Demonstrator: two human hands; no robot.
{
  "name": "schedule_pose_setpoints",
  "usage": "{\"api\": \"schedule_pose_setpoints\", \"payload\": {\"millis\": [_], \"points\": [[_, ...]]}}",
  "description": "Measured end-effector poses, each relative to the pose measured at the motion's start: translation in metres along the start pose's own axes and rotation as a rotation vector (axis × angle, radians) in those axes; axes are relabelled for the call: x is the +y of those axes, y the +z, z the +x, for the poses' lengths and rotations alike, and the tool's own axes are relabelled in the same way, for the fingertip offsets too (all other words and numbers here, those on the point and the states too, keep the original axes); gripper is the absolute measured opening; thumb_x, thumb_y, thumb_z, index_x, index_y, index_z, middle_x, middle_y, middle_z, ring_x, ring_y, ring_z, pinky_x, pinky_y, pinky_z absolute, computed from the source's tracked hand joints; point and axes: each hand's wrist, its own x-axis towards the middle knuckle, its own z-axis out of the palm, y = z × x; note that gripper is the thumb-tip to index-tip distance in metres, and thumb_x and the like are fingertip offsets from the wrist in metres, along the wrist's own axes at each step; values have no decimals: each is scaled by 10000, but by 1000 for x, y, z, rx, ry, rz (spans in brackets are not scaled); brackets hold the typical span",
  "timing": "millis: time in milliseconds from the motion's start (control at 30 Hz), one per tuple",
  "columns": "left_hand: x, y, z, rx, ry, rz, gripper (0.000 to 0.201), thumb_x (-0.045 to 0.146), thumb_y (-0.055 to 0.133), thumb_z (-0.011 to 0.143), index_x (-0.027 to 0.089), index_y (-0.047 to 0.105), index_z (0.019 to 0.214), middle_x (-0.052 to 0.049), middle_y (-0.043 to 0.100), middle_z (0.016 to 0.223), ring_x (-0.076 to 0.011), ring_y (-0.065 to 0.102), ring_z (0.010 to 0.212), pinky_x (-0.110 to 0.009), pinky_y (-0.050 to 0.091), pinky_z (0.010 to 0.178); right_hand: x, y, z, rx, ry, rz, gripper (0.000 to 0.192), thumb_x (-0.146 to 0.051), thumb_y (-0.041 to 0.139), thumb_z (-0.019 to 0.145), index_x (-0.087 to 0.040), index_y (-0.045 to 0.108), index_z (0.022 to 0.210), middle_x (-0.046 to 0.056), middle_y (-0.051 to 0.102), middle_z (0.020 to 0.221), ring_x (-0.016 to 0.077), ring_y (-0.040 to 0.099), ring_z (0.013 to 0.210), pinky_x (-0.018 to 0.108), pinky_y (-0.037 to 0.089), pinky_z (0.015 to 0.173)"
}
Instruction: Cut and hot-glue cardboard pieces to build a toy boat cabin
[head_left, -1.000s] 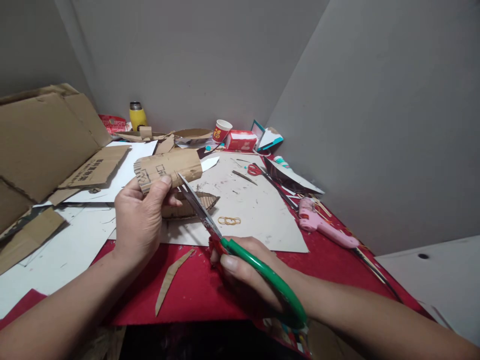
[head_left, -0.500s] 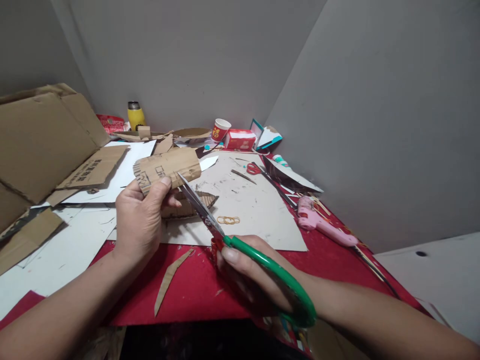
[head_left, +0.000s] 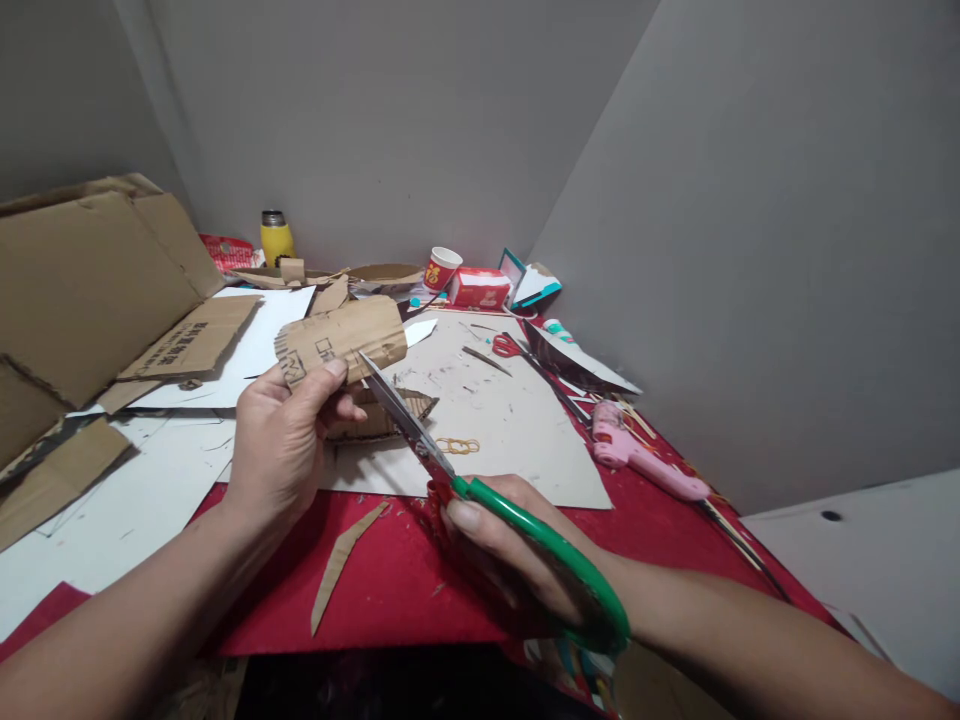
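Little has moved, our scissors stay at the cardboard piece | left hand pinches cardboard | right hand grips scissors handles.

head-worn view, facing forward and down, close over table

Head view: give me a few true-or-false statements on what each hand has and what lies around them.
1. The left hand holds a cardboard piece. True.
2. The right hand holds red-handled scissors. False: its scissors have a green handle; the red scissors lie farther back on the table.
3. The glue gun lies to the right on the red cloth. True.
4. The yellow bottle lies on its side. False: it stands upright at the back.
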Motion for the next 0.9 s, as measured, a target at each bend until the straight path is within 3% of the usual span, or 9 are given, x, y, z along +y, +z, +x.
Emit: {"api": "schedule_pose_setpoints", "payload": {"millis": [367,500,633,900], "points": [[-4,-7,-1,-48,4,125,117,214,727,766,115,665,780,-2,643,676,-75,521,502,-192,490,494,-6,-4,5,-71,-92,-172,489,-595,325,974,-172,479,784,-35,451,555,87,373,486,226,326,457],[-2,-8,0,-71,8,171,135,220,727,774,111,676,836,-12,652,721,-85,540,536,-200,504,509,-7,-9,3,-58,-114,-242,488,-588,312,977,-179,461,756,-13,455,612,103,389,545,247,355,511],[4,-9,2,-136,-40,125,129,204,731,762,107,667,817,-3,640,687,-79,524,521,-206,531,528,-6,-11,0,-45,-90,-207,489,-619,324,959,-210,400,702,-30,399,558,112,367,519,256,313,479],[6,-7,-1,-137,-50,50,134,217,715,762,125,630,808,2,651,663,-89,535,475,-240,541,519,-3,-6,2,3,-128,-217,478,-620,383,935,-210,353,690,-49,302,614,102,278,562,239,270,491]]}}
